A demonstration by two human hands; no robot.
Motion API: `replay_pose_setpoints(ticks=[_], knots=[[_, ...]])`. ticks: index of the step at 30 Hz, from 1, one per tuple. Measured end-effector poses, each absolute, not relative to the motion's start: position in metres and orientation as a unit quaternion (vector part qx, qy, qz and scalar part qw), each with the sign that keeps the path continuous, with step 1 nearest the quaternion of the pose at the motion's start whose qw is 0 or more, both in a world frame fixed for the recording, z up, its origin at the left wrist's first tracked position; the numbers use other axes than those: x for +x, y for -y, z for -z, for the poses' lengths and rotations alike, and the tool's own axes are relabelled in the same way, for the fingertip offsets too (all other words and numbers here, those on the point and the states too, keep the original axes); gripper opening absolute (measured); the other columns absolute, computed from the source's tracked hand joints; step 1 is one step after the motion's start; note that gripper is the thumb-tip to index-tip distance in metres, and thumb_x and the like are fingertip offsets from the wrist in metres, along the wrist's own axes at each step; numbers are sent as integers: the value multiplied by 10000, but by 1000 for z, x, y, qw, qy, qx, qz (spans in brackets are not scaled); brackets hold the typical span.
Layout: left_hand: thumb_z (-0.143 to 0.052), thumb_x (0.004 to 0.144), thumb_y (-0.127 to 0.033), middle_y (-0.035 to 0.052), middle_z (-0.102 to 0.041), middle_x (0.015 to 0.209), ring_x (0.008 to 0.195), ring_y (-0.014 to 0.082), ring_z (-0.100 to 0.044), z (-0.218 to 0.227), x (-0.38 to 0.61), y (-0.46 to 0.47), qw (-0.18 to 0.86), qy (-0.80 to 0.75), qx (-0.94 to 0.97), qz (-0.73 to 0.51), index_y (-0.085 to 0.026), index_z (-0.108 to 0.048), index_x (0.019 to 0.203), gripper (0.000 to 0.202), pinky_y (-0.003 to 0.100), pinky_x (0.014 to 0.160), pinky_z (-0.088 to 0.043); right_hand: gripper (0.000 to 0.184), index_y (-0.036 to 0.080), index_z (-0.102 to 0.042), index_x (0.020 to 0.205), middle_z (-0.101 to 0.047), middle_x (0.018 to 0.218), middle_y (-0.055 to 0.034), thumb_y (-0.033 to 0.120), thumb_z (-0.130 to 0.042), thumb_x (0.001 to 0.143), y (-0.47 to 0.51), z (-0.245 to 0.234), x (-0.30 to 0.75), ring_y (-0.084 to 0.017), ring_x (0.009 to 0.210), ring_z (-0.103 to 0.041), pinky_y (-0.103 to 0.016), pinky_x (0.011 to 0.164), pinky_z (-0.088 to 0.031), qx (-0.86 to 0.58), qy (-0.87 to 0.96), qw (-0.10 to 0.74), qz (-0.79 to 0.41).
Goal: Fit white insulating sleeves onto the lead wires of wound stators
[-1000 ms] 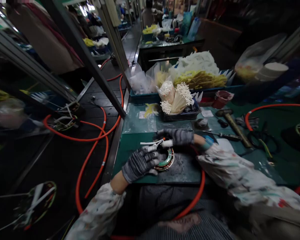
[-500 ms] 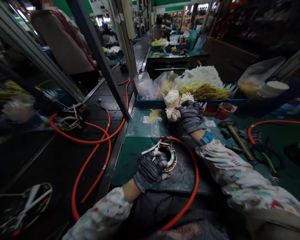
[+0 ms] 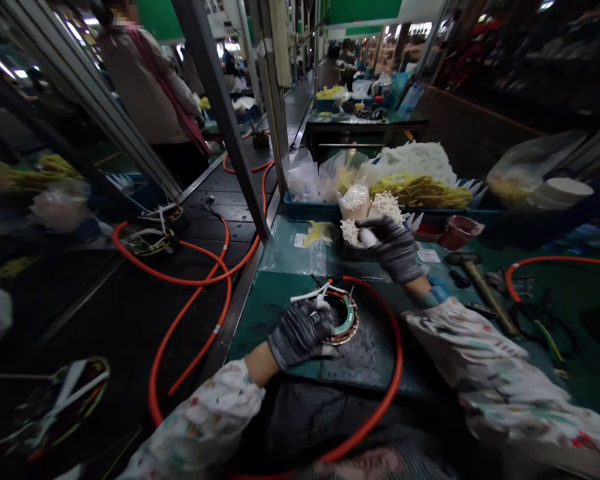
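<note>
My left hand (image 3: 301, 332), in a grey glove, is closed on the rim of a ring-shaped stator (image 3: 344, 319) that lies on the green bench, with white sleeved leads (image 3: 310, 294) sticking out past my fingers. My right hand (image 3: 393, 245), also gloved, is closed around a short white tube (image 3: 367, 236) drawn from the bundles of white tubes (image 3: 373, 212) in a dark tray just behind. An orange cable (image 3: 390, 373) loops around the stator.
A hammer (image 3: 480, 283) and small tools lie to the right. Bags of yellow and white parts (image 3: 415, 183) fill a blue bin behind. Orange cables (image 3: 195, 280) cross the dark conveyor on the left, by a slanted metal post (image 3: 225, 120). A person (image 3: 150, 87) stands at back left.
My right hand left the stator, reached back to the tube bundles and now comes away pinching one white tube. My left hand has stayed on the stator.
</note>
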State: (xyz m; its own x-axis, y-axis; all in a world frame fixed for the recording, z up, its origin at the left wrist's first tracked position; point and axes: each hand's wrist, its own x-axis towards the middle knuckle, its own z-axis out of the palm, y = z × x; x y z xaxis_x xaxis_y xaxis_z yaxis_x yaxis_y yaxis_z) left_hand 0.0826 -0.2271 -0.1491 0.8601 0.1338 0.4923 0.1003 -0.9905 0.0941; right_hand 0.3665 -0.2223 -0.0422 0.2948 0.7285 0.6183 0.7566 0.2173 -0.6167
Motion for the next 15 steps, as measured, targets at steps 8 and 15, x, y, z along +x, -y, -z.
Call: replay_pose_setpoints(ticks=[8,15], knots=[[-697,969,-674,139,-742,1284,1303,310,-639,140,80,233,21,-74,963,-257,-191,-720,1104,502,475,1142,-531,104,270,-653,1030,-737,900,-24,373,-656,1011,354,36,341,-200,742,-719,-358,700,-627,-598,607,507,-128],[-618,1047,-574,86,-782,1189,1271,296,-685,137,82,239,27,-86,970,-225,-216,-736,1076,378,486,1103,-547,74,332,-659,1045,-758,900,-26,363,-695,989,410,84,293,-248,761,-748,-428,713,-633,-664,465,578,-100]])
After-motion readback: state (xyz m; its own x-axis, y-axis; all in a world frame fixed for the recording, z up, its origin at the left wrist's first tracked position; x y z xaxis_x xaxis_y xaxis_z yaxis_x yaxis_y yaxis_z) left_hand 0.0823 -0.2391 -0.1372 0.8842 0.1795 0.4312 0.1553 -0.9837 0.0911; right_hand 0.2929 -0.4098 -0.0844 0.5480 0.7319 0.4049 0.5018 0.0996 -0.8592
